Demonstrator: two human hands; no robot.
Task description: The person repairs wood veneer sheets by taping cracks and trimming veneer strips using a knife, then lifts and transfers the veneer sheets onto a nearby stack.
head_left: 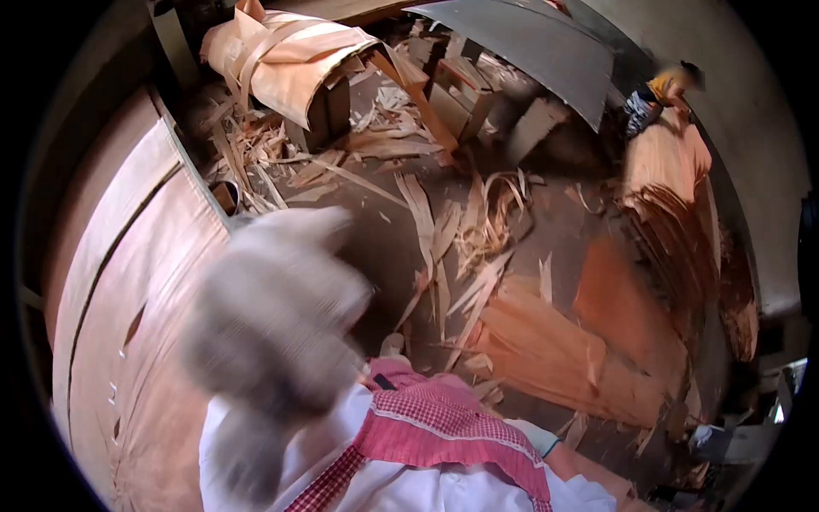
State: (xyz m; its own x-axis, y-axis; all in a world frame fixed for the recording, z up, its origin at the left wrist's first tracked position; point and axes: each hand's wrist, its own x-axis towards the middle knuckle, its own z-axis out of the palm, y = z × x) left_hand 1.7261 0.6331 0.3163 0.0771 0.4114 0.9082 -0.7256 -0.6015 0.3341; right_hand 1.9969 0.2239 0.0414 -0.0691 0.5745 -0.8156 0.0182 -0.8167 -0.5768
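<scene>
To the left of the left hand, a broad veneer sheet (162, 273) lies spread out, a long dark split running along it and smaller tears below; the laying-out looks done here, but the split and tears stand open, so I judge its surface unfinished; the left hand (277, 299), gloved and badly blurred, overlaps this sheet's near edge, and I cannot tell whether its fingers are apart, together or clamped on anything, nor whether it touches the sheet; above it, a draped veneer bundle (286, 60) rests over a block, with a heap of veneer scraps (256, 141) just below, uncleared; to its right, loose veneer strips (486, 226) litter the floor; lower and further right, flat orange veneer pieces (546, 350) lie on the floor, apparently not sorted into any pile; below these, right of the left hand and beside the pink apron (435, 418), a pale glove cuff with a teal edge marks the right hand (537, 437), whose fingers are hidden, so its grip cannot be told; far right of both hands, a stooping co-worker (648, 107) is beside a tall veneer stack (670, 230), which seems already gathered.
</scene>
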